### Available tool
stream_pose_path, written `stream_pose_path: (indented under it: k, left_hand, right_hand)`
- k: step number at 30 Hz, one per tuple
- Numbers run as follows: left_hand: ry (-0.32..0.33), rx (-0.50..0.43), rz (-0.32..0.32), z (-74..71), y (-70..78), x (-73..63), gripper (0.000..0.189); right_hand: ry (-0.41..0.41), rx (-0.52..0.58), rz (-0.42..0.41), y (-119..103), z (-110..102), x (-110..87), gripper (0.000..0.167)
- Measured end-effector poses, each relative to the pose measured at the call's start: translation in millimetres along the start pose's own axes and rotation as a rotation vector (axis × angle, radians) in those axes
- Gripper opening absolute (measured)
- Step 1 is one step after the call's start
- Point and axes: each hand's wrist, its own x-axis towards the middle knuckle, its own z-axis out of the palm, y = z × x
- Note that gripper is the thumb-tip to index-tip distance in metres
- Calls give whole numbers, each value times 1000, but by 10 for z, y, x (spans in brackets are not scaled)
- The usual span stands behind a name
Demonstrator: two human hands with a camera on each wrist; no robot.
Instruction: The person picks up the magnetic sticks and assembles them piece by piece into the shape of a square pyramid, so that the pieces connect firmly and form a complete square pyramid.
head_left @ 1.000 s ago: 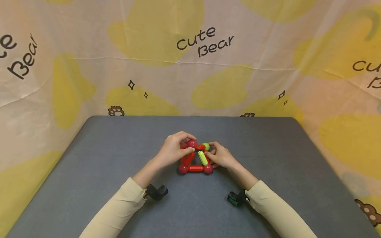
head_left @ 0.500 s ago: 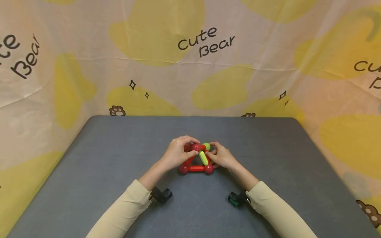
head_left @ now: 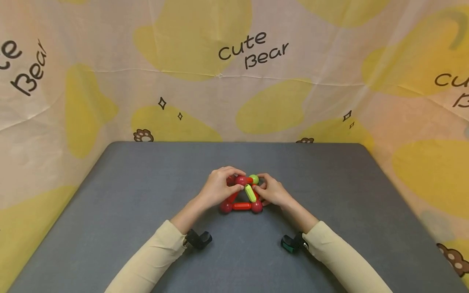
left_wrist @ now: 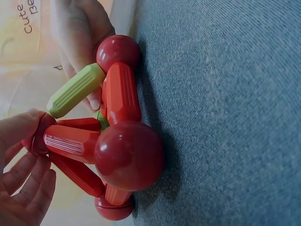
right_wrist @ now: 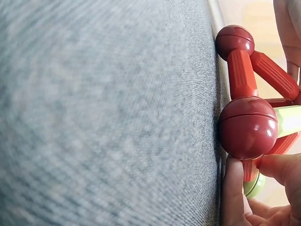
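Note:
A frame of magnetic building balls and rods stands mid-table. My left hand (head_left: 219,187) pinches the raised dark red ball (left_wrist: 40,134) between thumb and fingers. Red rods (left_wrist: 73,142) slope from that ball to the base. A yellow-green rod (head_left: 250,193) leans up from the front right dark red ball (right_wrist: 248,128); its upper end lies close to the raised ball, contact unclear. My right hand (head_left: 273,191) pinches the red rod (right_wrist: 249,170) running from the front right ball back to a light green ball (head_left: 253,179). The frame's back left is partly hidden by my left hand.
The grey table (head_left: 146,171) has a fabric-like surface. Behind and beside it hangs a yellow-patterned curtain (head_left: 190,93). Black wrist mounts (head_left: 198,240) sit below each hand, near cream sleeves (head_left: 146,260).
Over the first half second my left hand shifted right with the raised ball, nearer the yellow-green rod's upper end. Since then both hands have stayed almost still.

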Motion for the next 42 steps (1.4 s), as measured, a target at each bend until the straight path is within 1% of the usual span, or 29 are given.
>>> stream_pose_path:
  k: [2, 3, 5, 7, 8, 9, 10, 12, 15, 20, 32, 35, 37, 40, 42]
  left_hand:
    - [0, -6, -2, 1, 2, 1, 31]
    - [2, -8, -2, 3, 0, 3, 31]
    - [6, -7, 1, 5, -1, 3, 31]
    - [13, -4, 8, 9, -2, 3, 31]
    - [16, -6, 11, 9, -2, 4, 31]
    - [20, -4, 14, 9, -3, 4, 31]
    - [23, -5, 15, 8, -3, 4, 31]
    - [28, -5, 15, 6, -3, 2, 30]
    - [32, -9, 5, 1, -3, 0, 30]
    - [26, -11, -1, 5, -1, 6, 30]
    - [28, 9, -9, -7, 16, 1, 31]
    - [20, 7, -10, -15, 7, -14, 35]
    - [23, 5, -14, -25, -4, -39, 38]
    - [36, 3, -50, -56, -33, -115, 41]
    - [44, 23, -82, -85, -61, -187, 41]
  right_hand:
    - [16, -28, -17, 0, -2, -10, 50]
    - [42, -67, -43, -1, -4, -20, 49]
    - [124, -166, -110, -4, -5, -46, 46]
    - [215, -260, -179, -15, -4, -87, 37]
    - [252, -298, -213, -25, -3, -115, 31]
    - [271, -320, -247, -38, 0, -145, 26]
    - [269, -322, -275, -50, 4, -175, 22]
    - [227, -311, -322, -79, 14, -234, 17]
    - [165, -316, -388, -106, 33, -286, 16]
    - [141, -330, -454, -115, 60, -283, 13]
    - [116, -305, -466, -129, 50, -261, 12]
    - [117, -309, -470, -118, 40, -257, 13]
    - [121, -308, -465, -97, 24, -268, 15]
    - [133, -317, -461, -44, -20, -307, 22]
    - [139, -337, -463, 6, -57, -341, 28]
